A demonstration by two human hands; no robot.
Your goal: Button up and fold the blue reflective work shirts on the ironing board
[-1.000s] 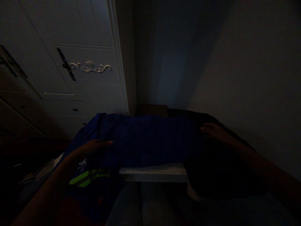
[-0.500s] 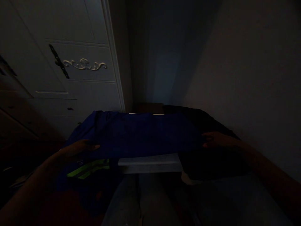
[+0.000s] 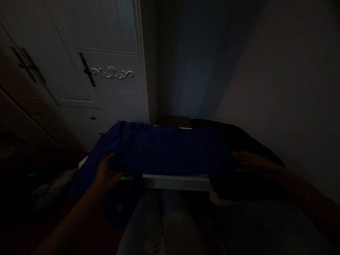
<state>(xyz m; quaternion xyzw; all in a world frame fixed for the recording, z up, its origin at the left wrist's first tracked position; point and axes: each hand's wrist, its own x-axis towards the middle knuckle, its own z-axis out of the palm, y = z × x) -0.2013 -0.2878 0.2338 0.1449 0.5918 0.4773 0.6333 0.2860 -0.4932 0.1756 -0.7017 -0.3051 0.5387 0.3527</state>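
A dark blue garment (image 3: 170, 150) lies spread across a narrow white-edged board (image 3: 177, 182) in front of me, its left part hanging over that end. My left hand (image 3: 107, 173) is at the garment's near left edge, thumb and fingers closed around the cloth. Beside the thumb, a bit of yellow-green stripe (image 3: 127, 177) shows on the hanging part. At the right end my right hand (image 3: 244, 162) has its fingers closed on the garment's edge, over a black cloth (image 3: 249, 184). Dim light hides the fingertips in part.
A white wardrobe (image 3: 114, 102) with dark handles and a scroll ornament stands at the left, behind the board. A plain wall (image 3: 278, 78) rises at the back and right. Dark piled items (image 3: 53, 187) lie on the reddish floor at left. My legs (image 3: 170, 223) are close below the board.
My left hand has moved right and turned, closing on the near edge and covering much of the yellow-green stripes. My right hand stays at the right end. The view has shifted left.
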